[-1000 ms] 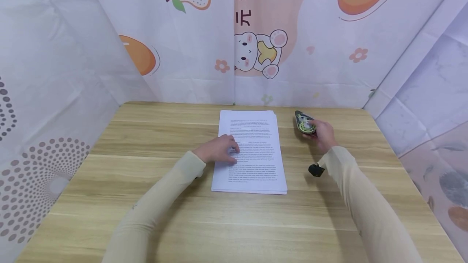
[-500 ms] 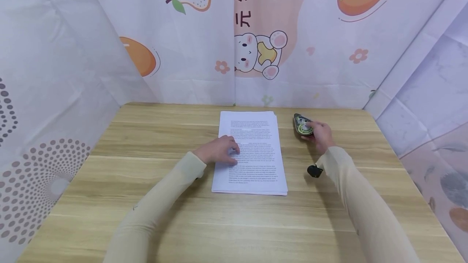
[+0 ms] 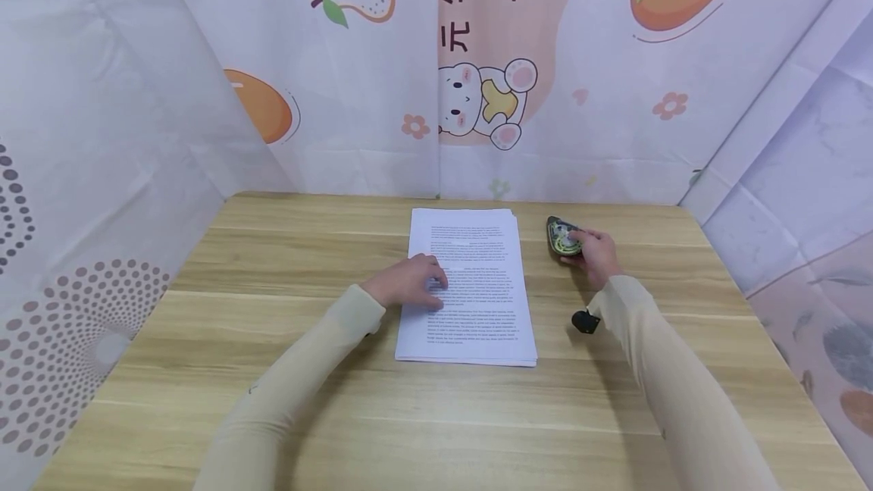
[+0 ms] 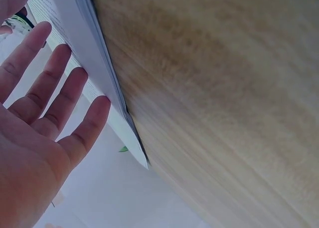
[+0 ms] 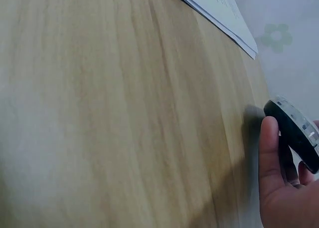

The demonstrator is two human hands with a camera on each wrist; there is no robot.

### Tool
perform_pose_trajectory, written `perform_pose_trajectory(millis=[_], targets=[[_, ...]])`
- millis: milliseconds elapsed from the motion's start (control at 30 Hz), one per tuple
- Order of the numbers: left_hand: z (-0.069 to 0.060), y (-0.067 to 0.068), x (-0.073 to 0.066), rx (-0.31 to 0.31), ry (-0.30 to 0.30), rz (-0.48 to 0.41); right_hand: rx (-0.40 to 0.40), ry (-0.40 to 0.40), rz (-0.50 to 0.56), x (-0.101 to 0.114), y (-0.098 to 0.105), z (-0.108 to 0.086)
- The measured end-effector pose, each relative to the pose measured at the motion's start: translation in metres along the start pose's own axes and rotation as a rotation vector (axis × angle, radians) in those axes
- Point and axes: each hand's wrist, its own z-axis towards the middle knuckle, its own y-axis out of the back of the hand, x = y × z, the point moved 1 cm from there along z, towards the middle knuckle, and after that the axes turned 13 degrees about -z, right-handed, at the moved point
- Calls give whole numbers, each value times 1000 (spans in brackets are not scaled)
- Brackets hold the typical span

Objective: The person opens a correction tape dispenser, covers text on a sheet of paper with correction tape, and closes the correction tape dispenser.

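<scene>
A stack of printed paper [image 3: 477,309] lies flat on the wooden table. Over its left side is my left hand [image 3: 409,280], fingers spread and slightly bent. The left wrist view shows the fingertips [image 4: 77,78] at the paper; whether all of them touch it I cannot tell. Right of the stack, my right hand [image 3: 599,254] holds a teardrop-shaped correction tape [image 3: 563,237] with a dark body and a see-through top showing its wheels. In the right wrist view, thumb and fingers pinch the correction tape [image 5: 299,130] above the table.
The wooden table [image 3: 286,248] runs back to a white curtain [image 3: 341,97] printed with fruit and a cartoon animal. More patterned cloth hangs at both sides. A small black device [image 3: 585,320] is fixed at the right wrist.
My right hand has shifted slightly left and nearer to me with the correction tape. My left hand and the paper stack stay where they were.
</scene>
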Motion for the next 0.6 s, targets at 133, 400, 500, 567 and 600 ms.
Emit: perform_pose_trajectory(millis=[133,400,500,567,600], targets=[[-1,0,-1,-6,-8,6,-32,3,-27,-3,0,2],[-1,0,-1,-12,-22,21,-124,-4,-123,-11,2,9],[0,-1,0,-15,-24,25,-147,-3,-177,-12,2,10],[0,-1,1,-16,-27,28,-156,1,-227,-13,3,10],[0,-2,1,-17,-28,29,-160,2,-253,-13,4,9]])
